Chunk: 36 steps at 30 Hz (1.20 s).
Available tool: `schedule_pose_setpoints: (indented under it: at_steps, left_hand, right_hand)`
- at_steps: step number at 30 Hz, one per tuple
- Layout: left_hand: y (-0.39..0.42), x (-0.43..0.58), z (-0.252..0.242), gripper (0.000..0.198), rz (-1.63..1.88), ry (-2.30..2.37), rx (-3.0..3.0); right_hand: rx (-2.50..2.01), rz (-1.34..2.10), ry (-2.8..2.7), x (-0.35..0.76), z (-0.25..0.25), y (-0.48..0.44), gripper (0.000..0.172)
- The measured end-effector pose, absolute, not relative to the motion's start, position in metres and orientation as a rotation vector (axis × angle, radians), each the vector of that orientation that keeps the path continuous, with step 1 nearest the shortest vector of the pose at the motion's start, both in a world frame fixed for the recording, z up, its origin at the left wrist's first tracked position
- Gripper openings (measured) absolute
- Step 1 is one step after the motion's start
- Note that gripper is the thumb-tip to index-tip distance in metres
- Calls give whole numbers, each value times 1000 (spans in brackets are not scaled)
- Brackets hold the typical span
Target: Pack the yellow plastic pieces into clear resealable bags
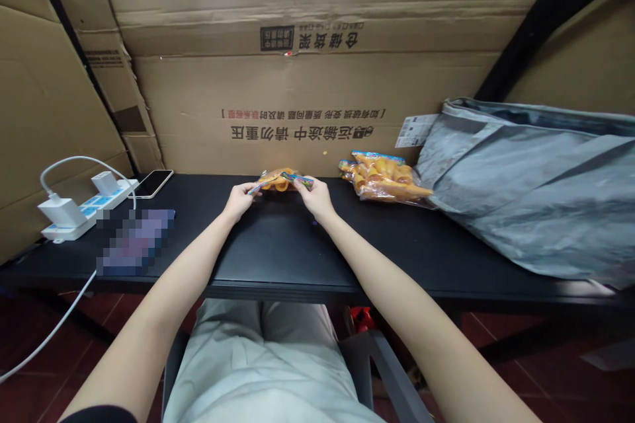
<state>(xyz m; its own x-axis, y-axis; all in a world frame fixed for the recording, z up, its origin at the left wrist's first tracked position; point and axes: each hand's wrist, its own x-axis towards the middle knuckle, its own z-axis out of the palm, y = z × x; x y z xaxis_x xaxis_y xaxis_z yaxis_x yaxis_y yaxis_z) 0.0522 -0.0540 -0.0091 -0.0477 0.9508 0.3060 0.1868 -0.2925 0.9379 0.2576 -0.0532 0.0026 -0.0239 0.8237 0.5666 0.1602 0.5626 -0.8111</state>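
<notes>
A clear plastic packet (280, 183) with orange pieces inside is at the back of the black table, between my two hands. My left hand (240, 201) is closed in a pinch on the packet's left edge. On the right side, the fingers of my right hand (315, 199) are closed on a colourful printed strip at the packet's top. The fingertips partly cover the packet, and the exact kind of orange pieces cannot be made out. To the right of my hands lie more clear packets of orange pieces (381, 178), also with colourful printed strips.
A large grey bag (526, 192) fills the table's right side. On the left are a white power strip (112, 197) with chargers and cable, a phone (154, 183) and a blurred-out flat item (139, 241). Cardboard (307, 86) stands behind the black table (288, 258).
</notes>
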Motion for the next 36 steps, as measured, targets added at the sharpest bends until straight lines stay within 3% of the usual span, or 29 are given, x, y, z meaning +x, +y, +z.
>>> schedule_pose_setpoints:
  at_steps: [6, 12, 17, 23, 29, 36]
  left_hand:
    - [-56, 47, -6, 49, 1465, 1182, 1477]
    - [-59, 48, -5, 67, 1252, 1177, 1332]
    - [-56, 50, -11, 53, 1223, 1149, 1357]
    - [-55, 51, -10, 51, 1340, 1130, 1417]
    - [-58, 51, -4, 53, 1463, 1042, 1483]
    - [-62, 53, -4, 65, 1220, 1194, 1367]
  right_hand:
    - [-785, 780, -1510, 255, 5, -57, 52]
    - [-764, 772, -1468, 254, 7, -61, 51]
    - [-752, 791, -1503, 255, 6, -59, 54]
    - [-780, 740, -1589, 257, -2, -49, 55]
    - [-801, 634, -1569, 255, 2, -56, 50]
    - [-862, 649, -1593, 255, -3, -53, 53]
